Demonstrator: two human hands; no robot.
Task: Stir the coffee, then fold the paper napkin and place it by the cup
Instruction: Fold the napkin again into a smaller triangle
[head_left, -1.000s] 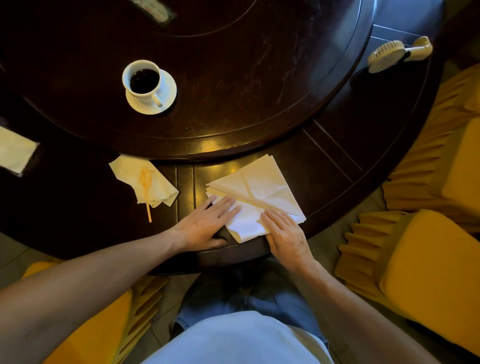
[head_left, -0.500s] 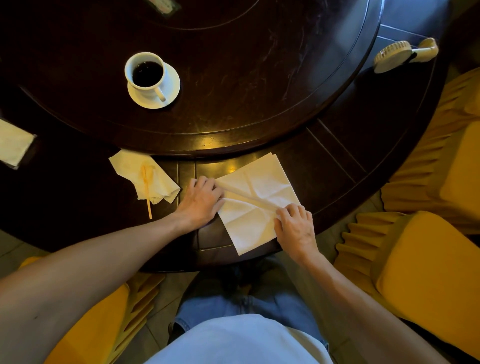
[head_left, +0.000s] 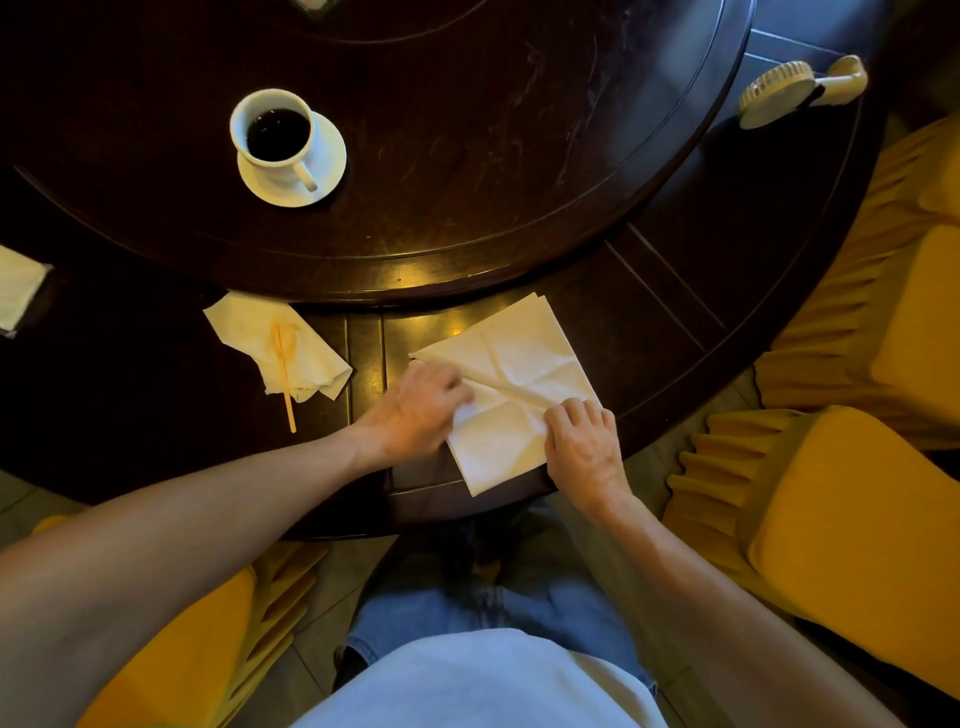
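- The paper napkin (head_left: 511, 400) lies at the near edge of the table (head_left: 675, 322), partly over the edge, well apart from the cup (head_left: 275, 132).
- Its raised crease runs diagonally from my left hand (head_left: 421, 410) to my right hand (head_left: 582, 441).
- Both hands are palm down, fingers together, pinching the crease ends.
- I judge the fold goes across this line.

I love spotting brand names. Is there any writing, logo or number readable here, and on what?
None can be read.
Napkin, cup and saucer: plain, no print.
Handheld fan: no marking visible.
Object at the top edge: cut off and blurred, unreadable.
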